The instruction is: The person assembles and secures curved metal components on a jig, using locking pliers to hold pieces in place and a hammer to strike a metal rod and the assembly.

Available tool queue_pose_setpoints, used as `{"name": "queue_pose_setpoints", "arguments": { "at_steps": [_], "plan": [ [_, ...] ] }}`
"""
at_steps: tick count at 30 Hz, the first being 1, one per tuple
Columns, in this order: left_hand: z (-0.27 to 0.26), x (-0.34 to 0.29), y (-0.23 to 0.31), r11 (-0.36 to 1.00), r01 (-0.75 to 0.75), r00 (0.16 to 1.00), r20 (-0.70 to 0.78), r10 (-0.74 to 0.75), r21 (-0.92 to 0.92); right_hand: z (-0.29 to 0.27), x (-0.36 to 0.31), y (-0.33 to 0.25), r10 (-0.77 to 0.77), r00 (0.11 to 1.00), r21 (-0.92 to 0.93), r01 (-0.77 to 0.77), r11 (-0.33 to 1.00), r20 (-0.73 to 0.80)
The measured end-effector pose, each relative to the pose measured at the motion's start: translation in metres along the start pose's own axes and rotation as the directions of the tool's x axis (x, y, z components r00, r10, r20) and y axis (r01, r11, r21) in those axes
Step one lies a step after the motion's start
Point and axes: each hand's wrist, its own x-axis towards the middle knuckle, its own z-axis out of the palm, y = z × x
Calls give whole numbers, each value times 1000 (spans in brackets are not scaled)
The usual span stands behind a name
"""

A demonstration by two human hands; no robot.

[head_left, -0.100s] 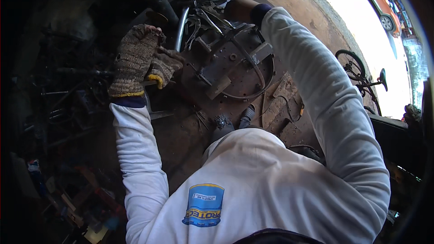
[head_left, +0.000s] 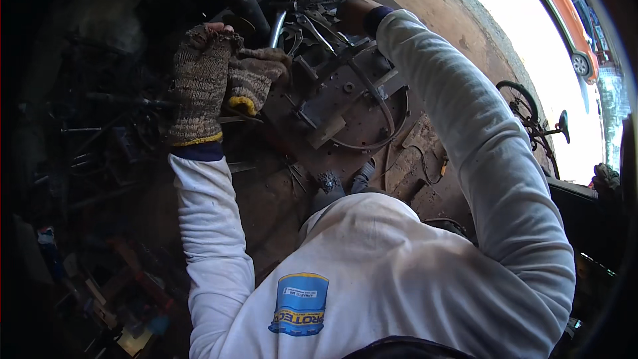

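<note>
left hand (head_left: 203, 80) out front in a ratty brown knit glove (head_left: 196, 110), right hand (head_left: 357, 13) stretched way ahead, can't tell if either's gripping, second striped glove (head_left: 256, 80), yellow-cuffed, bunched against the left

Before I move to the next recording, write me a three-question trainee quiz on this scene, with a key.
1. What covers the left hand?
2. True or false: a bicycle is on the right side of the picture.
3. The car at the upper right is: A) green, B) orange, C) black.

Key:
1. A brownish knit glove with a yellow cuff edge.
2. True.
3. B.
</note>
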Motion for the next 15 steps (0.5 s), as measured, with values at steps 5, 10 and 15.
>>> {"name": "queue_pose_setpoints", "arguments": {
  "at_steps": [5, 10, 15],
  "plan": [
    [28, -5, -35, 945, -242, 963, -65, 262, 222, 7, 13, -9, -48, 982, -11, 50, 999, 184],
    [53, -20, -48, 758, -217, 970, 222, 97, 616, 13, 5, -16, 74, 975, 80, -92, 993, 208],
    [41, -26, -52, 764, -226, 958, 282, 60, 604, -3, -1, -19, 111, 993, 194, -103, 976, -29]
  ]
}}
